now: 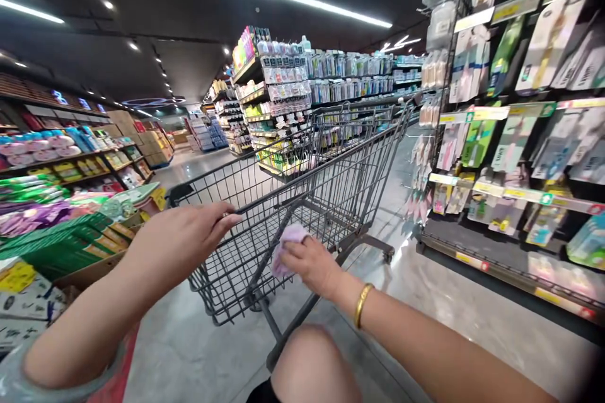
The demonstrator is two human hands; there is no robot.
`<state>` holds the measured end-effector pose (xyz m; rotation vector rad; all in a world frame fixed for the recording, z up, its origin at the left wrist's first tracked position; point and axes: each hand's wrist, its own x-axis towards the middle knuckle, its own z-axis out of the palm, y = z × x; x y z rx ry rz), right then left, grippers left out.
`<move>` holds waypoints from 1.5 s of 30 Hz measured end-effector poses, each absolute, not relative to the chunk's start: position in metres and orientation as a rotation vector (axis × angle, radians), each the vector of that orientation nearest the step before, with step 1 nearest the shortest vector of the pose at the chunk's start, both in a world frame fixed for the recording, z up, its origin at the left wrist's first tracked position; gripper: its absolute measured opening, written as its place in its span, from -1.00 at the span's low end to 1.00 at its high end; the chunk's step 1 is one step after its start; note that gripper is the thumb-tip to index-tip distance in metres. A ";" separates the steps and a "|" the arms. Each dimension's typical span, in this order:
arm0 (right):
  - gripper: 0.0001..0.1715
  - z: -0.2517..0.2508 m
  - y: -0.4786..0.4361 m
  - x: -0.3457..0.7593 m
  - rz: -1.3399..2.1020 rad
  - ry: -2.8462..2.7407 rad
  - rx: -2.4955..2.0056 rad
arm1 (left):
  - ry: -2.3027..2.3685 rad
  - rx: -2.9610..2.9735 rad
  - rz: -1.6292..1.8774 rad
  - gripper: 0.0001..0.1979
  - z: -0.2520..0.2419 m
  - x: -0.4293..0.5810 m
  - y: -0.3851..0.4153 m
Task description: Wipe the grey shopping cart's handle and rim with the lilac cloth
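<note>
A grey wire shopping cart [340,182] stands sideways in front of me, and its basket shows nothing inside. My left hand [198,227] is closed over the cart's near top rail, with the fingertips partly hidden behind it. Lower down, my right hand [314,264] grips a crumpled light purple cloth [289,250] against or close to the outer side of the basket; whether the cloth touches the wires I cannot tell. A gold bangle [363,306] circles my right wrist. My bent knee [314,365] shows below the cart.
A rack of packaged goods [501,170] rises close on the right. To the left are a green bin [70,242] and piled packs [33,201]. Beyond the cart stands another stocked shelf [283,94]. The floor [425,321] is smooth and grey.
</note>
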<state>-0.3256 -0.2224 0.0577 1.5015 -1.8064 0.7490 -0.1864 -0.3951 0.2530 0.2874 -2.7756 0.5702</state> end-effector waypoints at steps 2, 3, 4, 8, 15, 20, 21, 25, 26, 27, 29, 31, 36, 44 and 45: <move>-0.72 0.051 -0.224 -0.322 0.702 -1.805 1.537 | -2.686 0.249 0.518 -0.43 0.255 -0.199 -0.369; -0.72 0.058 -0.224 -0.321 0.709 -1.806 1.513 | -2.654 0.217 0.489 -0.43 0.257 -0.210 -0.354; -0.71 0.070 -0.224 -0.322 0.722 -1.811 1.473 | -2.639 0.183 0.454 -0.45 0.259 -0.222 -0.339; -0.71 0.120 -0.227 -0.330 0.802 -1.827 1.268 | -2.768 0.110 0.279 -0.47 0.265 -0.279 -0.294; -0.83 0.077 -0.218 -0.325 0.497 -1.690 1.500 | -2.752 0.069 0.273 -0.54 0.252 -0.309 -0.302; -0.78 0.111 -0.202 -0.338 0.531 -1.703 1.209 | -2.650 0.127 0.383 -0.57 0.245 -0.287 -0.310; -0.78 0.114 -0.200 -0.339 0.514 -1.695 1.208 | -2.643 0.137 0.395 -0.56 0.245 -0.282 -0.310; -0.86 0.084 -0.193 -0.325 0.414 -1.628 1.376 | -2.623 0.148 0.416 -0.52 0.245 -0.265 -0.314; -0.87 0.074 -0.190 -0.321 0.388 -1.620 1.414 | -2.613 0.142 0.422 -0.52 0.244 -0.261 -0.315; -0.87 0.068 -0.185 -0.317 0.363 -1.616 1.441 | -2.599 0.140 0.430 -0.52 0.243 -0.256 -0.316; -0.88 0.071 -0.170 -0.316 0.343 -1.589 1.438 | -2.556 0.152 0.455 -0.51 0.240 -0.247 -0.318; -0.87 0.092 -0.149 -0.322 0.395 -1.547 1.332 | -2.510 0.172 0.478 -0.49 0.238 -0.239 -0.319; -0.76 0.139 -0.101 -0.335 0.537 -1.543 1.032 | -2.432 0.149 0.493 -0.47 0.232 -0.225 -0.322; -0.93 0.081 -0.079 -0.303 0.262 -1.588 1.266 | -2.319 0.057 0.440 -0.44 0.225 -0.213 -0.329; -0.92 0.086 -0.072 -0.304 0.276 -1.585 1.244 | -2.311 0.048 0.432 -0.43 0.225 -0.213 -0.328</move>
